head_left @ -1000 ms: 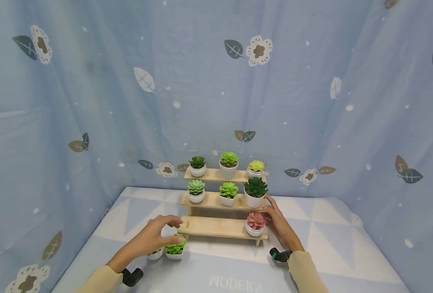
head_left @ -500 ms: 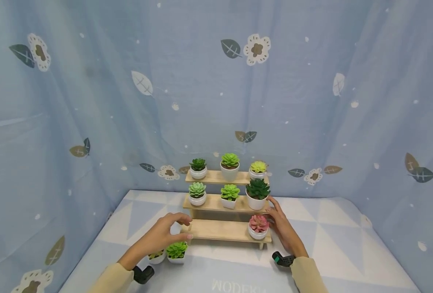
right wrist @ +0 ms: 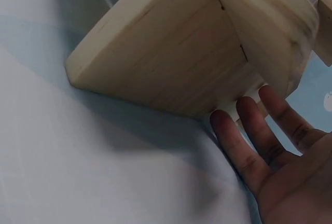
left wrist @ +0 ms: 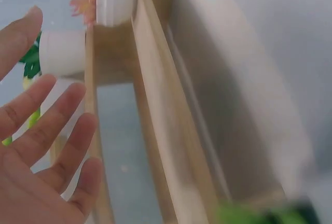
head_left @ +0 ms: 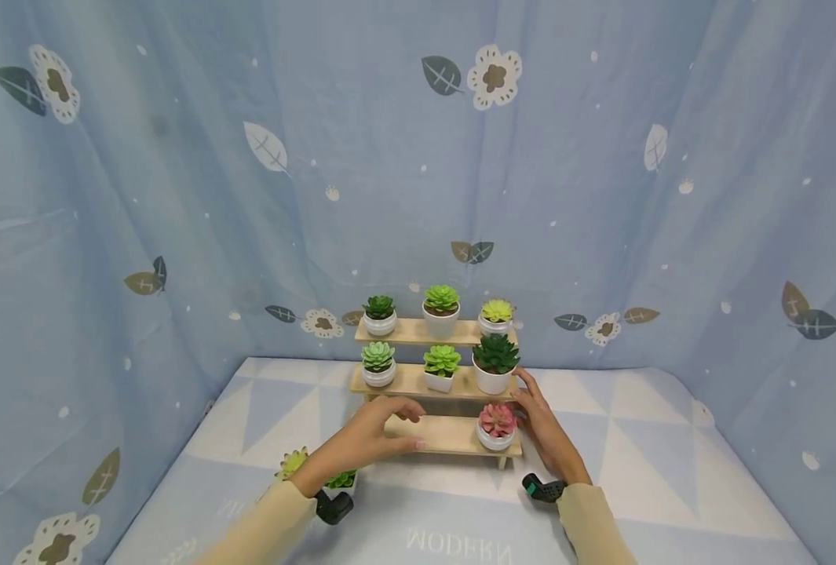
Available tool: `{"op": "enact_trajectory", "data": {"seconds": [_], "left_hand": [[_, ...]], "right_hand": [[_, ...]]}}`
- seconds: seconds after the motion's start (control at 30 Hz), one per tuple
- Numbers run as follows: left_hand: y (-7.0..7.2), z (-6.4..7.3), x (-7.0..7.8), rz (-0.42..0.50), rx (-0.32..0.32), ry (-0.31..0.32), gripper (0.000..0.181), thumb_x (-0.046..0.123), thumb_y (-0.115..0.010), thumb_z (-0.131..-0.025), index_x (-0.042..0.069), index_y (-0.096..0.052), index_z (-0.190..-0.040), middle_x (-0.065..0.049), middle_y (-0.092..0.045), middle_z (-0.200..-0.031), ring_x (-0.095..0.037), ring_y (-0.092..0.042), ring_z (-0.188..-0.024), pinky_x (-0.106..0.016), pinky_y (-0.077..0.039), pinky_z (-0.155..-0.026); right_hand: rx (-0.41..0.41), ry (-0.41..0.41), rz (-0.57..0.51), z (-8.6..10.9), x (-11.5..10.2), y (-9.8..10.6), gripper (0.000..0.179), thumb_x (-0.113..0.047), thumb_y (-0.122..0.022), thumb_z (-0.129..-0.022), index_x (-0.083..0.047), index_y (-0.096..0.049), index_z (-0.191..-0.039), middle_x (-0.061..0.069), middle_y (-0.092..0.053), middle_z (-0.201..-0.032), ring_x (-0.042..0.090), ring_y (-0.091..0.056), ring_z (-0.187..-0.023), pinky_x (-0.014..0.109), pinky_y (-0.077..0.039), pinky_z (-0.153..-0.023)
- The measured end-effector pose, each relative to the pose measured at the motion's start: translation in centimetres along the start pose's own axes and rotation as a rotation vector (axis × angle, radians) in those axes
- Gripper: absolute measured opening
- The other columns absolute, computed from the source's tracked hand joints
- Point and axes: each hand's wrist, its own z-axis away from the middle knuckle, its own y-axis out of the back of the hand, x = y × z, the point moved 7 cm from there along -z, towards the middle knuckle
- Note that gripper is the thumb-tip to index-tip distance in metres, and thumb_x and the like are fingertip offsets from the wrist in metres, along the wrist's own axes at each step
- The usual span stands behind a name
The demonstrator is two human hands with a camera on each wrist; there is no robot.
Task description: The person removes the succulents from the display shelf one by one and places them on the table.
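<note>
A three-step wooden plant stand (head_left: pixel 453 441) holds several small potted succulents. My left hand (head_left: pixel 371 433) hovers before its lowest step, thumb and fingers spread apart with nothing between them. In the left wrist view that hand's fingers (left wrist: pixel 67 154) are extended beside the stand's boards. At the stand's right end is my right hand (head_left: pixel 546 436), near a pink succulent (head_left: pixel 497 422) and a dark green one (head_left: pixel 494 377) in white pots. The right wrist view shows its fingertips (right wrist: pixel 224 123) right at the stand's wooden side panel (right wrist: pixel 150 53), the fingers nearly straight.
Two more potted succulents stand on the cloth at left: a yellow-green one (head_left: pixel 292 463) and a bright green one (head_left: pixel 342 480), both partly behind the left forearm. The upper steps carry three pots each. A patterned blue curtain (head_left: pixel 361 157) hangs behind and around.
My left hand has moved right, from above the loose pots to in front of the lowest step. My right hand stays at the stand's right end. The head view has shifted slightly.
</note>
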Motion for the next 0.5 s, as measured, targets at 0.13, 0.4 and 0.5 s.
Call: {"op": "enact_trajectory", "data": {"seconds": [0.13,0.4,0.5], "left_hand": [[-1.6,-2.0,0.5,0.014,0.008,-0.006,0.035,0.033,-0.078,-0.094,0.019,-0.067,-0.124,0.005,-0.067,-0.118,-0.024,-0.062,-0.114,-0.049,-0.048,-0.1],[-4.5,-3.9,0.3,0.084,0.002,0.033,0.041,0.03,-0.079,-0.094,0.011,-0.064,-0.128,-0.012,-0.066,-0.124,-0.032,-0.062,-0.116,-0.051,-0.05,-0.097],[-5.0,-4.0,0.0,0.089,0.024,0.037,0.044,0.029,-0.079,-0.094,0.008,-0.063,-0.13,-0.015,-0.066,-0.124,-0.031,-0.062,-0.114,-0.047,-0.051,-0.097]], "right_hand": [[0.004,0.018,-0.002,0.0,-0.2,0.3,0.058,-0.048,-0.05,-0.106,-0.038,-0.027,-0.158,0.016,-0.035,-0.149,0.032,-0.045,-0.131,0.053,-0.029,-0.112],[-0.001,0.017,-0.013,0.0,0.0,0.2,0.056,-0.049,-0.052,-0.105,-0.043,-0.029,-0.157,0.013,-0.037,-0.148,0.032,-0.045,-0.133,0.055,-0.027,-0.116],[-0.004,0.01,-0.012,0.0,0.0,0.1,0.059,-0.05,-0.053,-0.104,-0.042,-0.028,-0.157,0.014,-0.038,-0.15,0.033,-0.046,-0.131,0.055,-0.029,-0.115]]}}
